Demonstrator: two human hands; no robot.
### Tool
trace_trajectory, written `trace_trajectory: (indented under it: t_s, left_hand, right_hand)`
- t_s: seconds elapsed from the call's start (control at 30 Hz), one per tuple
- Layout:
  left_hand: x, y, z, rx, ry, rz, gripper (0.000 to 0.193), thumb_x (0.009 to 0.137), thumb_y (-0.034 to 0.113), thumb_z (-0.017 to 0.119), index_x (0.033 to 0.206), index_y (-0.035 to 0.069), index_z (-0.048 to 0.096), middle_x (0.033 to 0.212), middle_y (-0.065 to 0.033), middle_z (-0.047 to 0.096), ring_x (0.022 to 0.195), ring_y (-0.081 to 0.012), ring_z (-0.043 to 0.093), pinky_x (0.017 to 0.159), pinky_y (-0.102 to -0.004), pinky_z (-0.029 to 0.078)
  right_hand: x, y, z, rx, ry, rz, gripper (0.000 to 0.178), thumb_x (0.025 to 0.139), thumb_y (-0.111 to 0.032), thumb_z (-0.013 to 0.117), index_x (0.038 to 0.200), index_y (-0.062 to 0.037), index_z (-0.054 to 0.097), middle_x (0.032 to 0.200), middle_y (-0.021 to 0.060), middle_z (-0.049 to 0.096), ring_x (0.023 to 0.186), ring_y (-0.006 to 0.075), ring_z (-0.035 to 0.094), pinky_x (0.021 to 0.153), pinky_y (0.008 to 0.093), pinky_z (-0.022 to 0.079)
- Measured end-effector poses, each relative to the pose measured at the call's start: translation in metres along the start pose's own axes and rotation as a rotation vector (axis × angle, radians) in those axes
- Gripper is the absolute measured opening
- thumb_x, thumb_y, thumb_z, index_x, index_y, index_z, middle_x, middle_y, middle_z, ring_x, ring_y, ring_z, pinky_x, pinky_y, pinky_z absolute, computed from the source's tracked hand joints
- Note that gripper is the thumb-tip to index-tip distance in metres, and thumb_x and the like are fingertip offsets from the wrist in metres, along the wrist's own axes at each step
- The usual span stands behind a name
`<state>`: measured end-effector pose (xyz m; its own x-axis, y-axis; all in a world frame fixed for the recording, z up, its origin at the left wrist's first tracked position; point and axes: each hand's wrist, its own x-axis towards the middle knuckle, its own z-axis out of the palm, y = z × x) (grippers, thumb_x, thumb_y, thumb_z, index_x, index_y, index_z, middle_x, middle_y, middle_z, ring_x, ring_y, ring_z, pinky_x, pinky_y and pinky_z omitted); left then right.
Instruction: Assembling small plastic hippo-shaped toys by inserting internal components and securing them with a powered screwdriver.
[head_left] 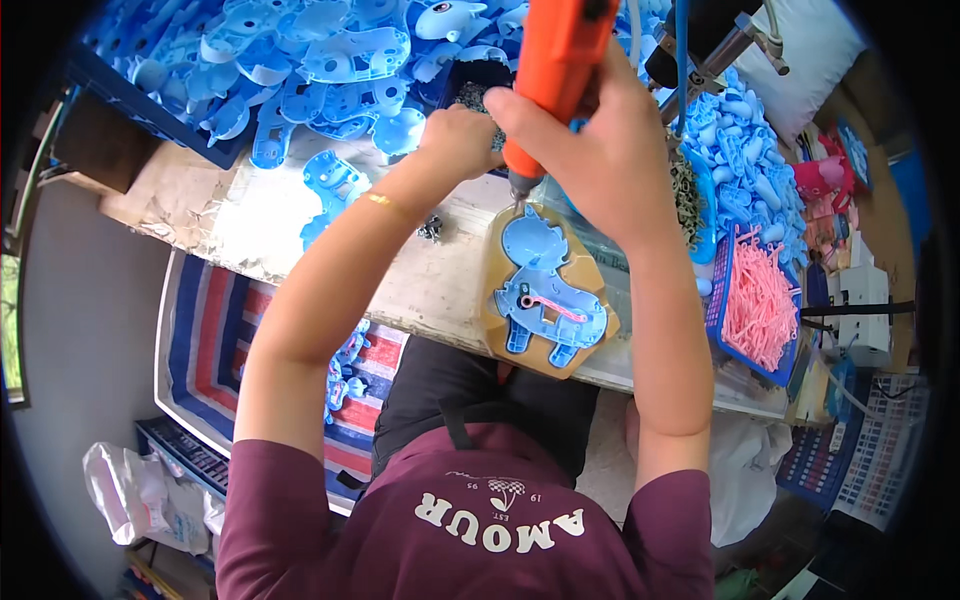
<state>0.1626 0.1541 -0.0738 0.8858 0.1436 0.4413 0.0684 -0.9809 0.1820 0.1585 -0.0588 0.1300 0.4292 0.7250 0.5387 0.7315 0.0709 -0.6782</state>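
Note:
My right hand (625, 155) is closed around an orange electric screwdriver (558, 85), its bit pointing down at the top of a light blue plastic toy half-shell (535, 242). That shell lies open side up in a tan fixture block (491, 335), with a pink strip (556, 308) and a small dark round part inside. My left hand (458, 143) is at a small dark box of screws (470, 97), its fingers curled together; the fingertips are partly hidden, so what they hold cannot be made out. A single blue half-shell (335, 190) lies beside my left forearm.
Blue shells (355, 55) are heaped at the far left. On the right are a pile of small blue parts (745, 150), a tray of metal pieces (688, 200) and a blue basket of pink strips (760, 310). A metal stand arm (715, 65) rises at the back right. Below left sits a striped-lined bin (210, 340).

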Motion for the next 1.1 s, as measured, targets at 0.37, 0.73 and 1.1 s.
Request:
trace_trajectory:
  t_s: [0.37,0.73,1.1]
  left_hand:
    - [0.011,0.067,-0.076,0.074,-0.312,-0.188,0.014,0.084,0.025,0.065,0.087,0.013,0.073,0.088,-0.0104,0.072,0.092,-0.0315,0.068,0.076,-0.0433,0.055]
    - [-0.043,0.124,-0.1,-0.096,0.071,0.32,0.015,0.077,0.022,0.073,0.081,0.013,0.061,0.079,-0.0006,0.06,0.083,-0.0215,0.062,0.07,-0.0347,0.053]
    - [-0.085,0.174,-0.111,-0.579,-0.074,0.197,0.014,0.085,0.017,0.071,0.096,0.009,0.068,0.082,-0.0064,0.067,0.082,-0.0262,0.065,0.065,-0.0397,0.053]
  right_hand:
    - [-0.024,0.03,-0.031,0.188,0.057,0.108,0.051,0.086,-0.016,0.075,0.129,0.0004,0.053,0.109,0.0075,0.064,0.092,0.0136,0.064,0.083,0.0304,0.053]
    - [-0.046,0.019,-0.04,0.48,-0.022,0.233,0.034,0.084,-0.008,0.063,0.115,0.0029,0.056,0.084,0.0082,0.065,0.074,0.0137,0.062,0.072,0.0289,0.051]
    - [-0.075,0.012,-0.034,0.717,0.135,0.227,0.031,0.079,-0.008,0.074,0.106,0.0019,0.063,0.098,0.0053,0.065,0.077,0.0097,0.061,0.069,0.026,0.052]
